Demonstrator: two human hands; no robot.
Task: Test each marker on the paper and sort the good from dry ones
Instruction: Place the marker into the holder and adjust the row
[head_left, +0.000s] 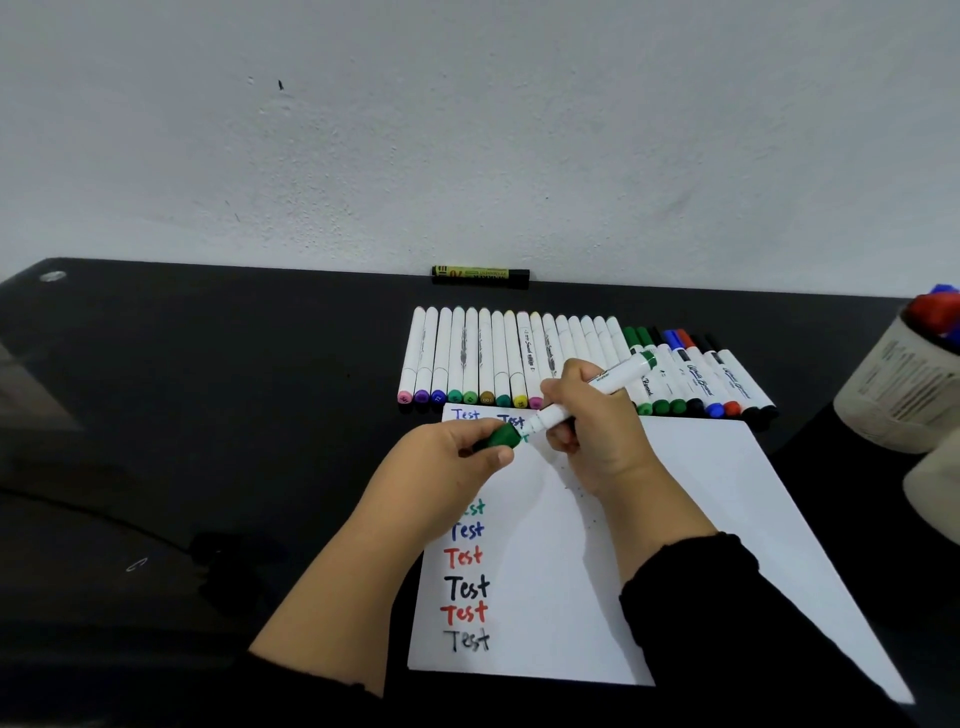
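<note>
A white sheet of paper (649, 545) lies on the black table, with "Test" written down its left side in several colours. Above its top edge my right hand (597, 431) grips the white barrel of a green whiteboard marker (618, 376), tilted up to the right. My left hand (452, 457) pinches the marker's green cap (501, 439) at the tip end of the barrel. Behind the paper lies a row of white markers with coloured ends (478, 358), and to its right a row of whiteboard markers (711, 379).
A yellow-and-black marker (480, 275) lies alone against the wall at the back. At the right edge stands a pale cup (904, 384) holding red and blue markers, with another pale object (935, 488) in front of it. The black table (208, 415) runs to the left.
</note>
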